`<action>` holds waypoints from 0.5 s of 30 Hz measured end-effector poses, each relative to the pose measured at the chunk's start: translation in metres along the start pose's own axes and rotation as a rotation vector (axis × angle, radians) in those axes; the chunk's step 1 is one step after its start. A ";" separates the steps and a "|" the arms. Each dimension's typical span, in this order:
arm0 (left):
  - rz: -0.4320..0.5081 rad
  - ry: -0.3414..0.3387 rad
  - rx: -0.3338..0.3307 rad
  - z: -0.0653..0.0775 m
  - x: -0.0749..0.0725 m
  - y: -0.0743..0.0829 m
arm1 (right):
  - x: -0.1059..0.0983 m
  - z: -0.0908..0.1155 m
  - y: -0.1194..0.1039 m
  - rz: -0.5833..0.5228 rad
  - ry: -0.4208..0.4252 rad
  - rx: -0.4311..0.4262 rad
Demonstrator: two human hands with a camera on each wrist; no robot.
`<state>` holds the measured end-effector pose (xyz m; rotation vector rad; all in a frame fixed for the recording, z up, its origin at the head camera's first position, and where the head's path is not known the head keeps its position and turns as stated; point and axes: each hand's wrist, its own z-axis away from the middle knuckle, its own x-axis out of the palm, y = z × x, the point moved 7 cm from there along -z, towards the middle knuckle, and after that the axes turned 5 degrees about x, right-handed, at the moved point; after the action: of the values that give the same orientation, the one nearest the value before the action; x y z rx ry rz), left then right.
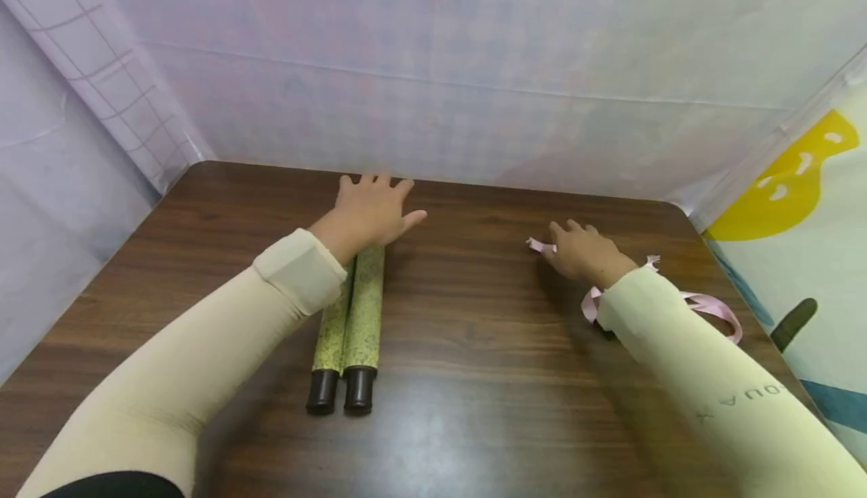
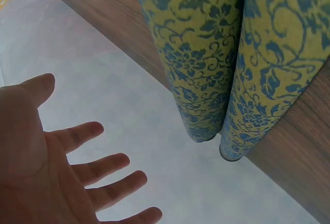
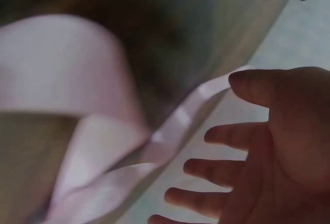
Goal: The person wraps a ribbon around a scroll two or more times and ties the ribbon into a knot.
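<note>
Two yellow scroll rolls (image 1: pixel 363 317) with a blue floral pattern and dark end knobs lie side by side on the table. My left hand (image 1: pixel 369 208) is spread above their far end; in the left wrist view, the left hand (image 2: pixel 67 157) appears apart from the rolls (image 2: pixel 201 59), its fingers extended. To the right, a pink ribbon (image 1: pixel 711 306) lies loosely looped, partly hidden under my right hand (image 1: pixel 581 251) and sleeve. The right wrist view shows that hand's fingers (image 3: pixel 206 202) straight and separated, with the ribbon (image 3: pixel 175 131) running up to the thumb tip.
The brown wooden table (image 1: pixel 474 378) ends at a pale curtain (image 1: pixel 440 92) along its far edge. White fabric (image 1: pixel 61 204) hangs at the left, and a printed cloth (image 1: pixel 813 272) with a yellow shape borders the right side.
</note>
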<state>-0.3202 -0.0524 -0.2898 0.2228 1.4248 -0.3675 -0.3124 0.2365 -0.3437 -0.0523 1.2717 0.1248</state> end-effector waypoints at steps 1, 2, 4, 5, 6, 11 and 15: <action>0.001 -0.003 0.008 0.001 0.000 0.001 | 0.006 0.001 0.003 -0.003 -0.027 0.002; 0.001 -0.002 0.014 0.002 0.001 0.002 | 0.012 0.001 0.005 -0.014 -0.054 0.006; -0.001 -0.002 0.025 0.004 0.001 0.003 | 0.021 0.003 0.007 -0.029 -0.080 0.002; -0.002 -0.004 0.028 0.005 0.001 0.003 | 0.024 0.004 0.008 -0.038 -0.085 -0.004; -0.002 -0.007 0.028 0.006 0.002 0.003 | 0.027 0.005 0.007 -0.048 -0.092 -0.006; 0.006 -0.023 0.024 0.009 0.005 0.003 | 0.033 0.011 0.001 -0.088 -0.085 -0.019; 0.008 -0.014 0.043 0.011 0.005 0.007 | 0.036 0.017 -0.006 -0.079 -0.092 -0.034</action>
<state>-0.3067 -0.0509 -0.2932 0.2602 1.4030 -0.3924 -0.2856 0.2348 -0.3732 -0.1243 1.1745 0.0801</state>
